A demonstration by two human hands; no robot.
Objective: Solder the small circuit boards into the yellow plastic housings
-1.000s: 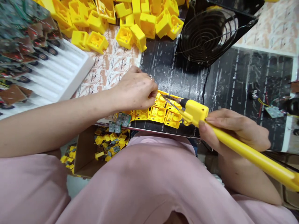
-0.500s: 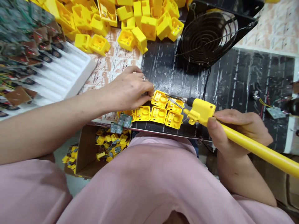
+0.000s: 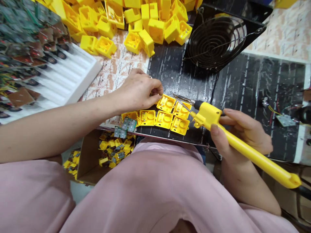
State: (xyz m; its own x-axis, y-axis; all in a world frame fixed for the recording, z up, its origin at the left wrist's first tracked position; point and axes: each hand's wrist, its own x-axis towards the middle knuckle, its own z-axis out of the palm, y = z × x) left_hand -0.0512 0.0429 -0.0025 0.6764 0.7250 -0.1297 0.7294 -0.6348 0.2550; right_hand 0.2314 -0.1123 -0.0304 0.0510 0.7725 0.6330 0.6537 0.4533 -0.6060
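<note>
My right hand [image 3: 243,136] grips a yellow soldering iron [image 3: 238,142] with a solder-feed tube beside its tip. The tip points left, over the upper pair of open yellow plastic casings [image 3: 166,103]. My left hand [image 3: 143,90] is at the left edge of that pair, thumb and index finger pinched. What lies between those fingertips is too small or hidden to name. Below, a row of more open yellow casings [image 3: 164,119] lies along the table's front edge, each with small metal parts inside. Small green circuit boards [image 3: 128,124] rest at the row's left end.
A black fan [image 3: 216,38] stands behind the casings. Yellow housings [image 3: 155,30] are heaped at the back. A white foam tray [image 3: 82,74] with wired boards is at left. Below the edge sits a cardboard box [image 3: 89,158] of yellow parts. A wired board [image 3: 286,120] lies right.
The soldering iron and my right hand have shifted slightly left, bringing the handle's rear end into view. My left index finger is more arched; its fingertips stay by the upper left casing.
</note>
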